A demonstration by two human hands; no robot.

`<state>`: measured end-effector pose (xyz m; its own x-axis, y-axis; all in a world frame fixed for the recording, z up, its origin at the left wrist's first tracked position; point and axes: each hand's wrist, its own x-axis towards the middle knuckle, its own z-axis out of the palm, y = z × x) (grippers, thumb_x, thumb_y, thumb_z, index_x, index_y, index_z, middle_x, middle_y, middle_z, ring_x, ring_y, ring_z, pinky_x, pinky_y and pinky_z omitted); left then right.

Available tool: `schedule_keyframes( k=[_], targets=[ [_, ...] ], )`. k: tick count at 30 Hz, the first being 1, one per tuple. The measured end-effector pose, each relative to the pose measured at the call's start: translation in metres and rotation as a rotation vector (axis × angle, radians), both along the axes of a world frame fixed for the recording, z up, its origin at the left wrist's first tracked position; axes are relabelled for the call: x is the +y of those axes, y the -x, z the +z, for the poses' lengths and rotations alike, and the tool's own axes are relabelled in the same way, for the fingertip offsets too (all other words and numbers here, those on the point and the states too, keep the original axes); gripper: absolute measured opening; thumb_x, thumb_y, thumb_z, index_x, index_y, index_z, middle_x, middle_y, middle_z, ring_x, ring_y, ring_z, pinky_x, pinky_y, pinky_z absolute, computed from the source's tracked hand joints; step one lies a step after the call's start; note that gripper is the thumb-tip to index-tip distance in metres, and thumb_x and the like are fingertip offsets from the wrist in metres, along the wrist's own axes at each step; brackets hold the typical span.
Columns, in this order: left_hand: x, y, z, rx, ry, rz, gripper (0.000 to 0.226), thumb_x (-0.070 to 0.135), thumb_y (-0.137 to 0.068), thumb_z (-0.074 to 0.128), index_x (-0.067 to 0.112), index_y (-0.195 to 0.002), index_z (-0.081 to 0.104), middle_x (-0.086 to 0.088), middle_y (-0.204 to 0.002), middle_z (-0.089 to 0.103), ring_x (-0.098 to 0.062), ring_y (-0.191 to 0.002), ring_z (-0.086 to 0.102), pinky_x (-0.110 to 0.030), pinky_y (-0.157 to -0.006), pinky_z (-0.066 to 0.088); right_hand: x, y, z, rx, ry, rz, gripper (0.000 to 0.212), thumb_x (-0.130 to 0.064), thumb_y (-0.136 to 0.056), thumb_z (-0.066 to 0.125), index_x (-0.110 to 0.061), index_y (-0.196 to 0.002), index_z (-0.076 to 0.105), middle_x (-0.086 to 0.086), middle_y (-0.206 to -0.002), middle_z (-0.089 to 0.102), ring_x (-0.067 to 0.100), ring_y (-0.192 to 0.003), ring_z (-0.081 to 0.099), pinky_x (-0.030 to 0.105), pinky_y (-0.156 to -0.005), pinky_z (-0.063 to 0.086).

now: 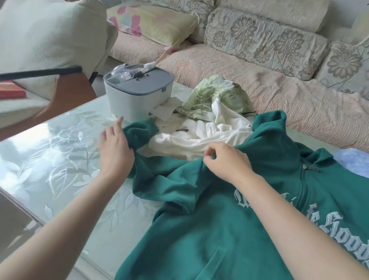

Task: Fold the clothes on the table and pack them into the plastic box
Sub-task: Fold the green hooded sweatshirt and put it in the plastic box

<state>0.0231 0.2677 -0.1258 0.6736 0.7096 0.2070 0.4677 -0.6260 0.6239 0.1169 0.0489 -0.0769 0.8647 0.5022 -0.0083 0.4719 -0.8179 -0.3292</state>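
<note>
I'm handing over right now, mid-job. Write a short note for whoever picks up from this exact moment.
Left hand grips the green hoodie by a sleeve near the cuff; right hand pinches its shoulder. The hoodie lies front up on the table, unfolded. A white garment and a leaf-print garment lie crumpled behind it. The plastic box is at the far left with its lid on, contents hidden. Nothing visible is folded; folding and packing all remain.
</note>
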Motion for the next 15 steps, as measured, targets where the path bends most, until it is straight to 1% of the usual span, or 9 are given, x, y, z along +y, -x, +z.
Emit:
schedule_keyframes(
  k=[1,2,3,4,5,7,9,13,15],
  targets=[
    [-0.002,0.0,0.0,0.051,-0.135,-0.009,0.083,-0.018,-0.07,0.046,0.018,-0.143,0.03,-0.017,-0.146,0.03,-0.034,-0.139,0.018,-0.045,-0.116,0.01,0.004,0.001,0.0,0.009,0.001,0.001,0.02,-0.033,-0.089,0.046,-0.022,-0.094,0.062,-0.006,-0.096,0.064,0.022,-0.09,0.061,0.03,-0.074,0.037],
    [-0.005,0.0,0.004,0.019,-0.272,-0.066,0.084,-0.021,-0.066,0.045,0.019,-0.139,0.038,-0.014,-0.148,0.029,-0.033,-0.142,0.013,-0.045,-0.116,0.002,0.007,0.001,0.0,0.016,0.012,-0.005,0.027,-0.037,-0.092,0.044,-0.019,-0.091,0.063,-0.004,-0.087,0.064,0.021,-0.081,0.062,0.03,-0.072,0.039],
    [-0.01,-0.003,0.006,-0.057,-0.379,-0.178,0.076,-0.02,-0.065,0.046,0.019,-0.13,0.051,-0.01,-0.143,0.038,-0.032,-0.139,0.021,-0.044,-0.116,0.007,0.01,0.0,0.0,0.018,0.039,-0.018,0.034,-0.042,-0.094,0.044,-0.015,-0.089,0.064,-0.003,-0.082,0.064,0.021,-0.074,0.061,0.031,-0.071,0.04],
    [-0.014,-0.005,0.01,-0.105,-0.419,-0.309,0.063,-0.017,-0.069,0.046,0.019,-0.118,0.061,-0.005,-0.133,0.05,-0.031,-0.131,0.036,-0.043,-0.113,0.022,0.012,-0.002,0.001,0.01,0.086,-0.032,0.039,-0.048,-0.094,0.046,-0.013,-0.085,0.063,-0.001,-0.083,0.065,0.021,-0.075,0.06,0.031,-0.07,0.039],
    [-0.02,-0.008,0.012,-0.084,-0.374,-0.423,0.049,-0.01,-0.076,0.046,0.02,-0.109,0.065,0.0,-0.124,0.058,-0.028,-0.12,0.048,-0.039,-0.102,0.037,0.013,-0.005,0.001,-0.006,0.153,-0.044,0.041,-0.052,-0.092,0.05,-0.014,-0.083,0.061,0.0,-0.089,0.065,0.022,-0.082,0.061,0.031,-0.071,0.038],
    [-0.026,-0.011,0.01,0.114,-0.226,-0.552,0.03,0.008,-0.089,0.046,0.021,-0.105,0.067,0.004,-0.119,0.06,-0.023,-0.104,0.057,-0.036,-0.085,0.047,0.014,-0.01,0.003,-0.062,0.301,-0.051,0.043,-0.059,-0.084,0.058,-0.017,-0.092,0.062,0.001,-0.102,0.064,0.023,-0.098,0.059,0.029,-0.073,0.037],
    [-0.022,-0.014,0.0,0.32,-0.257,-0.594,0.021,0.025,-0.093,0.051,0.019,-0.109,0.063,0.0,-0.121,0.057,-0.022,-0.104,0.054,-0.035,-0.084,0.047,0.011,-0.011,0.008,-0.111,0.394,-0.033,0.05,-0.06,-0.077,0.066,-0.018,-0.102,0.06,0.0,-0.108,0.06,0.023,-0.103,0.058,0.029,-0.075,0.038],
    [-0.007,-0.015,-0.006,0.482,-0.275,-0.554,0.054,0.044,-0.086,0.063,0.009,-0.124,0.047,-0.009,-0.128,0.044,-0.026,-0.109,0.053,-0.036,-0.088,0.045,0.002,-0.014,0.013,-0.062,0.43,0.042,0.043,-0.05,-0.073,0.075,-0.02,-0.097,0.056,-0.001,-0.109,0.057,0.024,-0.104,0.059,0.03,-0.075,0.038],
    [-0.002,-0.016,-0.003,0.544,-0.278,-0.577,0.059,0.046,-0.083,0.065,0.009,-0.126,0.048,-0.009,-0.125,0.052,-0.026,-0.109,0.053,-0.034,-0.09,0.044,-0.001,-0.015,0.008,-0.022,0.462,0.062,0.05,-0.048,-0.075,0.074,-0.022,-0.113,0.056,-0.001,-0.12,0.053,0.024,-0.109,0.056,0.031,-0.078,0.039]
  ],
)
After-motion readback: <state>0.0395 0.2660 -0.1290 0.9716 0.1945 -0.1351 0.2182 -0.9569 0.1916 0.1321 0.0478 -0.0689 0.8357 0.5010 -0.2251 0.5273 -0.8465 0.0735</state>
